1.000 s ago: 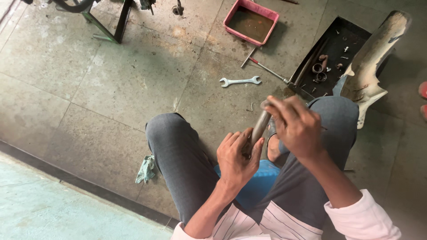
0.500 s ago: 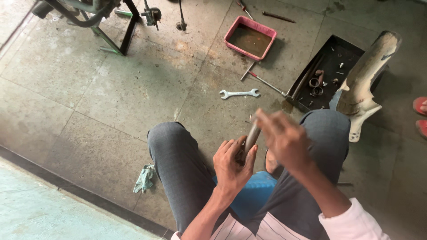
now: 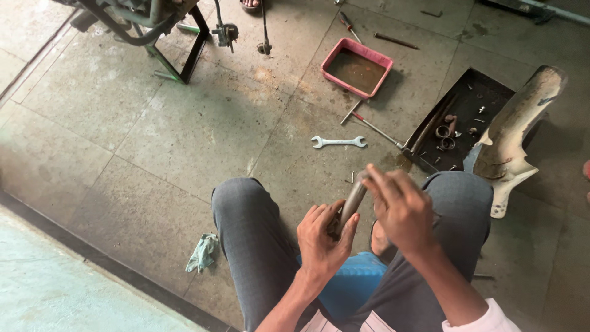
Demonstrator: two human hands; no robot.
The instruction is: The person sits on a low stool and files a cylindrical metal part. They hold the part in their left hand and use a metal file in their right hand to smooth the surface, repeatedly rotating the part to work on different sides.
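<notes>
I sit on a blue stool [image 3: 350, 286] with both knees raised. My left hand [image 3: 321, 238] grips the lower part of a dull grey metal tube [image 3: 353, 201], held upright and tilted slightly to the right between my knees. My right hand [image 3: 398, 208] closes around the tube's top end and hides it. Both hands are a little blurred.
On the tiled floor lie a double-ended spanner [image 3: 338, 142], a long screwdriver [image 3: 376, 130], a red tray of dirty liquid [image 3: 358, 67], a black tray with small parts [image 3: 467, 117], a pale mudguard [image 3: 516, 135], a crumpled green rag [image 3: 203, 252] and a motorcycle stand [image 3: 178, 55].
My right hand has shifted on the tube's top end while the left keeps its grip. The view has tilted, so the floor things sit lower in the picture.
</notes>
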